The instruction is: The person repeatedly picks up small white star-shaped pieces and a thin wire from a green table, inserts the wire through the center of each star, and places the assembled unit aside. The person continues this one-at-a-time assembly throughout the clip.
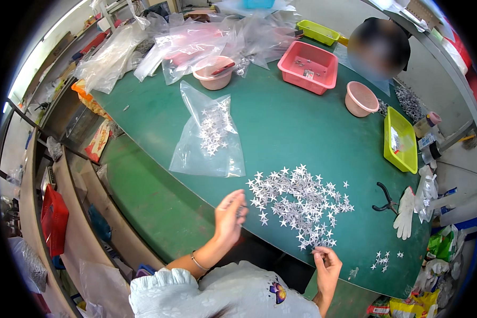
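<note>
A wide pile of small silver star pieces [297, 199] lies on the green tabletop, close to its near edge. My left hand [229, 217] is raised just left of the pile, its fingers curled round a few greyish star pieces that show only in part. At the pile's near end, the thumb and fingertips of my right hand [327, 264] pinch together at a star piece [316, 249]. Beyond my left hand lies a clear plastic bag [188, 153] with many stars inside. Apart from the pile, a small group of stars [380, 261] sits at the right.
Black-handled pliers [385, 199] and a white glove [405, 214] lie to the right. Further off stand a pink tray [285, 68], a pink bowl [361, 100] and a yellow-green tray [389, 140]. Clear bags [196, 45] cover the far end. Another person [379, 47] is across the table.
</note>
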`<state>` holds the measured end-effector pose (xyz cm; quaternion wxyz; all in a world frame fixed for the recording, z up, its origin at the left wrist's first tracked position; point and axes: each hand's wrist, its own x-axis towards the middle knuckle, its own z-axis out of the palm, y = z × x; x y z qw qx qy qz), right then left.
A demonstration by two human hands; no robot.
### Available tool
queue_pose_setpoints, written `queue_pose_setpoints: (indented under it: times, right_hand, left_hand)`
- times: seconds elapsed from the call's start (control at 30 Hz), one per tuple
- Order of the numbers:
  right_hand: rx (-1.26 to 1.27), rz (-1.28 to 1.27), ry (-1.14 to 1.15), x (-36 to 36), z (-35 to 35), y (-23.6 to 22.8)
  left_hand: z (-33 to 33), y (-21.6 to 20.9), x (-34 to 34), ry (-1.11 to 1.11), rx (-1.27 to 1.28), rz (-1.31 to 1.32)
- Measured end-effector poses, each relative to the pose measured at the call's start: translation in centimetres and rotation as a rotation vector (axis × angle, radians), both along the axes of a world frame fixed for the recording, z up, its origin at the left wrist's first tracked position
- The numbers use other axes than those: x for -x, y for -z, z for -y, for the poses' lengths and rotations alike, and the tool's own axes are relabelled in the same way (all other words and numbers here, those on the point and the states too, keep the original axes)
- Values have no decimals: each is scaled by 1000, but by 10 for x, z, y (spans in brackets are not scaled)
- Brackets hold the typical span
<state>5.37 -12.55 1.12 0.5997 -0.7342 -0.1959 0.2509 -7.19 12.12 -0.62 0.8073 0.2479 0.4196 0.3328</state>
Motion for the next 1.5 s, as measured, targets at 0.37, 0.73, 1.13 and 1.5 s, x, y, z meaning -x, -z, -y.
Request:
queue_pose_setpoints:
  times: [0.37, 0.73, 1.13, 1.5]
  right_hand:
    - [-7, 40, 18, 8, 2, -10]
    - [197, 222, 267, -25, 36, -1]
    - [528, 804, 194, -42, 16, 18]
    - [13, 161, 453, -35, 22, 26]
  left_hand:
    - [-118, 20, -2, -214, -427, -203]
    - [-208, 10, -47, -229, -1166, -486]
    - [-139, 41, 6, 121, -1423, -754]
    - [52, -7, -24, 420, -982, -154]
